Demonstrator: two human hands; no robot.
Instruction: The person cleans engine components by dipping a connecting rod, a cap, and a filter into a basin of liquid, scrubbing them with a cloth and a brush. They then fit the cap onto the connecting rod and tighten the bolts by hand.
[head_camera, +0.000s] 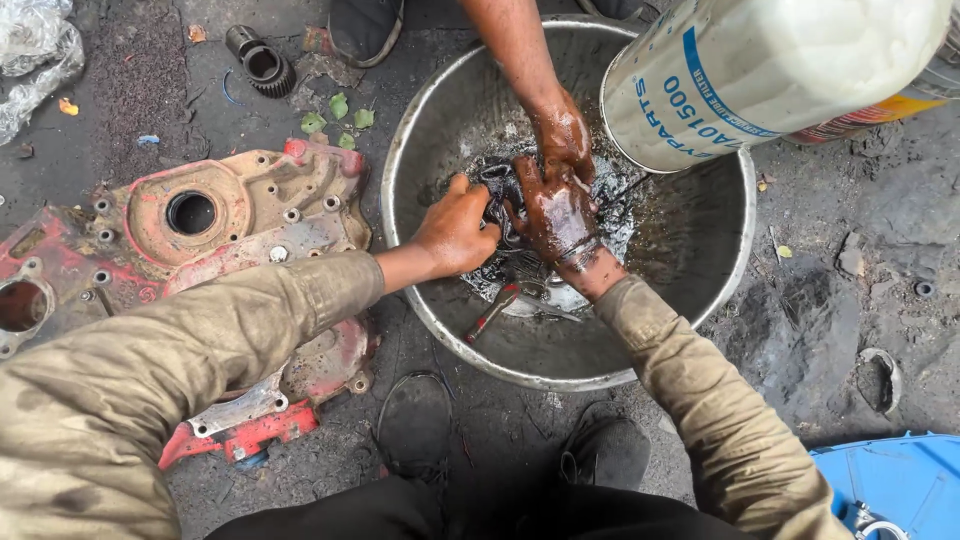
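**Oily hands at work in the steel basin**

Your left hand (455, 228) is curled into a loose fist at the middle of the round, hammered-metal basin (440, 130), its fingers closed on a small dark metal part (500, 205) slick with black oil. Your right hand (555, 212), glistening and coated brown, lies flat-fingered over the same part, touching it; whether it grips is hidden. A second person's hand (563, 135) reaches in from the far side and presses down just above yours.

The part sits in a shallow pool of black, shiny fluid at the basin's bottom; its shape is too smeared to tell. A red-handled tool (492, 312) lies in the basin nearer you. A white cylindrical filter can (760, 70) looms over the right rim. To the left, on gritty, oil-stained ground, rests a cast engine cover (200, 250) with chipped red paint, bolt holes and a round bore.
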